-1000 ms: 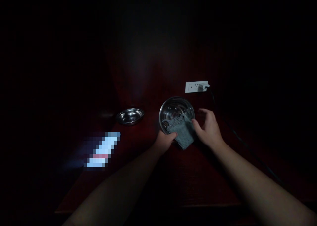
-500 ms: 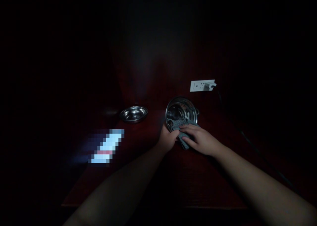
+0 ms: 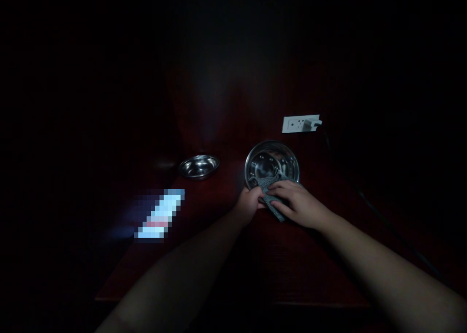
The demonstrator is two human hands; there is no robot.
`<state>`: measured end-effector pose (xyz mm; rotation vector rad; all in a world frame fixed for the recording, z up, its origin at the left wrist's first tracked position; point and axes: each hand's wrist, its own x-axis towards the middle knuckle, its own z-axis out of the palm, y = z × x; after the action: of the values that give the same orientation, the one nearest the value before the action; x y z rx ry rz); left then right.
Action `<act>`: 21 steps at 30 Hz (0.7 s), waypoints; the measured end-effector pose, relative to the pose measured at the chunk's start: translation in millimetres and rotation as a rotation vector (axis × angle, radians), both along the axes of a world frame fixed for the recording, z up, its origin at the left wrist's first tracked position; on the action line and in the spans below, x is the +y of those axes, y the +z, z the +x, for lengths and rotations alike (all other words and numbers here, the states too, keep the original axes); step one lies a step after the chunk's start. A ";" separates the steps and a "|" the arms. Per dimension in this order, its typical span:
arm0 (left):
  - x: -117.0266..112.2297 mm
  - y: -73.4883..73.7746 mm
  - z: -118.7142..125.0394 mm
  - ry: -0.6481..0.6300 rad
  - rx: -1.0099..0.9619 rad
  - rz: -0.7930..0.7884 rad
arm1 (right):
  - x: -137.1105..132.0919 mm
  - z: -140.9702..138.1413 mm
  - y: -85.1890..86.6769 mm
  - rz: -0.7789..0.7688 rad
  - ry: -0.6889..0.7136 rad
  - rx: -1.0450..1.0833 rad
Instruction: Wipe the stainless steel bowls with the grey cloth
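Red table, pot mouth toward camera

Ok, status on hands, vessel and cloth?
Left hand holding steel vessel at near rim. Right fingers on grey cloth, over that rim. Steel dish apart, left; no obstruction seen, dark scene.

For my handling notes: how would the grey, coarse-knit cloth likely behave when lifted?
The grey, coarse-knit cloth is probably floppy: it bends over the rim of the round, shiny metal vessel. It looks thin, so likely light for its size. Its textured surface suggests it shouldn't slip easily.
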<state>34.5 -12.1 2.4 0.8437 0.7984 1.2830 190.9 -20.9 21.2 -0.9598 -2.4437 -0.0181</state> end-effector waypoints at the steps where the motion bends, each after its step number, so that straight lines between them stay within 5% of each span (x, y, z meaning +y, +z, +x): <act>1: -0.3 -0.3 -0.2 -0.024 -0.025 0.001 | -0.4 -0.5 0.2 0.000 0.013 0.000; 10: -8.1 6.6 0.7 -0.240 -0.260 -0.031 | -5.5 -4.3 1.9 -0.025 0.119 0.091; 21: -9.5 -0.7 1.1 -0.129 -0.008 0.140 | 8.4 3.8 -2.5 -0.005 -0.020 0.139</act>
<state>35.6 -21.6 1.7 0.9854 0.6425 1.2373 194.7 -12.5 18.8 -0.9549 -2.3081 0.0464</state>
